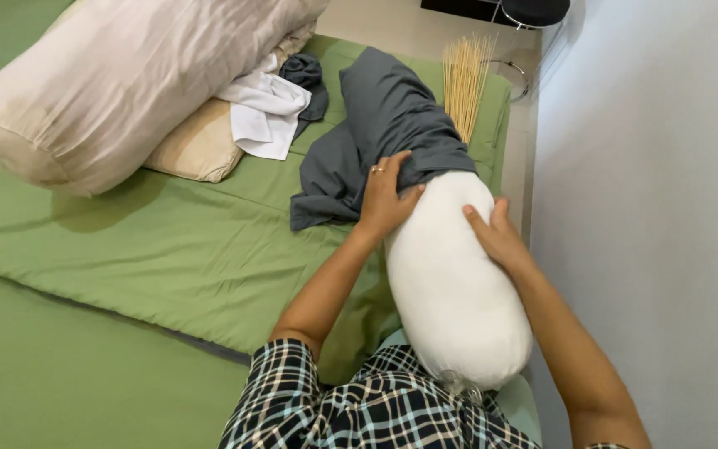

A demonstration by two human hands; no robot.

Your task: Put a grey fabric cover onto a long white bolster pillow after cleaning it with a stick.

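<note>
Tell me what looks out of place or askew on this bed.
The grey cover sits only halfway on the white bolster, bunched at its far end, with the left hand gripping its edge. A white cloth lies crumpled beside the beige bolster. Nothing looks damaged or spilled.

There is one view only, from the camera on my head, so nothing is shared with a second one. It looks steeply down and forward over my chest; my checked shirt (359,407) fills the bottom edge, very near the lens. My forearms run up from there to the middle of the picture, where my left hand (386,195) and right hand (499,235) sit close in front of me. The green bed (126,249) spreads across the left and centre, receding toward the top. A pale wall (658,208) takes the whole right side, just beside me. A strip of floor (392,25) shows at the top edge, farthest away.
</note>
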